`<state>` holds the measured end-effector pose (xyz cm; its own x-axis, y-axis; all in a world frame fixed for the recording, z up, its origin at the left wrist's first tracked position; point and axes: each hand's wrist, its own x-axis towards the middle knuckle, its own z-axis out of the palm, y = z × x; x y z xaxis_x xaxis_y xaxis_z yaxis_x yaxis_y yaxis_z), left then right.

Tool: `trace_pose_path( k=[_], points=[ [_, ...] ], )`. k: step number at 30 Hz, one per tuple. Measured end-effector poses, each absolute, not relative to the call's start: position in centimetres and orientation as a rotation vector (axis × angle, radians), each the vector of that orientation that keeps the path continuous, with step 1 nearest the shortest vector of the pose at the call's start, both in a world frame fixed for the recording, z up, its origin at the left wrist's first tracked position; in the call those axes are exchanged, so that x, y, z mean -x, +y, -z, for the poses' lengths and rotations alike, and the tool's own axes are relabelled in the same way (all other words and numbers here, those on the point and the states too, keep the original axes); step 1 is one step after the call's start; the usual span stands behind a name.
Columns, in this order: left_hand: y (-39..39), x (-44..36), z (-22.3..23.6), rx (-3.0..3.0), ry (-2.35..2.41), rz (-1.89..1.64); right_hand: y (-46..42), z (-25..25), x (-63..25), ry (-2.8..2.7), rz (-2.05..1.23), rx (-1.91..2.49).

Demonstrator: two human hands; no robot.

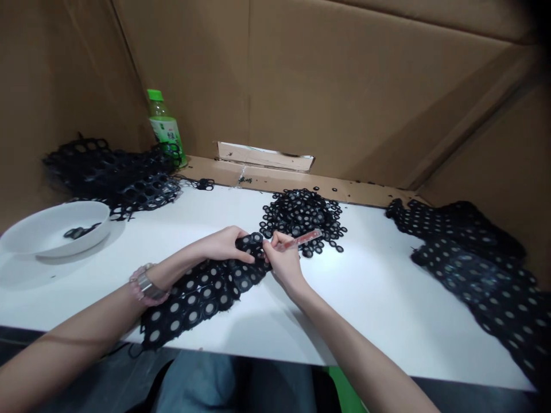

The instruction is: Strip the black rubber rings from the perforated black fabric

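A black rubber sheet [193, 298] dotted with pale round spots lies slantwise across the white table, its near end at the front edge. My left hand [228, 244] grips its far end, thumb and fingers closed on the folded-up part. In my right hand [284, 258] is a slim tool with a clear reddish handle [307, 237], held like a pen. The tool's tip is hidden at the sheet, close to my left thumb. Just beyond both hands sits a heap of small black rings [301, 212].
At left are a white bowl [94, 229] with a few dark pieces, a pile of holed black sheet scraps [124, 172] and a green-capped bottle [166, 129]. More dotted sheets [482, 269] lie at right. Cardboard walls [344, 86] with a slot [267, 158] enclose the table [357, 298].
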<state>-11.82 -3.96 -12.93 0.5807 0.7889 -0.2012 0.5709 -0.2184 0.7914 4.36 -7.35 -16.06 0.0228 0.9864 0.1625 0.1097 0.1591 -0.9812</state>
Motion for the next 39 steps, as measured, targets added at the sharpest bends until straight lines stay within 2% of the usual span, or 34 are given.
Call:
trace_pose_path(
  k=[4, 29, 34, 39],
  points=[
    [-4.0, 11.9, 13.2, -1.858, 0.981, -0.344, -7.6, 15.8, -4.3, -1.264, -0.993, 1.158],
    [-4.3, 11.5, 13.8, -1.592, 0.924, -0.57, -8.4, 15.7, -3.8, -1.687, -0.704, 1.248],
    [-4.5, 11.5, 13.5, -1.614, 0.982, -0.567, -8.3, 15.6, -3.9, -1.622, -0.742, 1.238],
    [-4.2, 12.1, 13.2, -1.828, 0.987, -0.544, -7.7, 15.8, -4.3, -1.413, -0.94, 1.235]
  ],
)
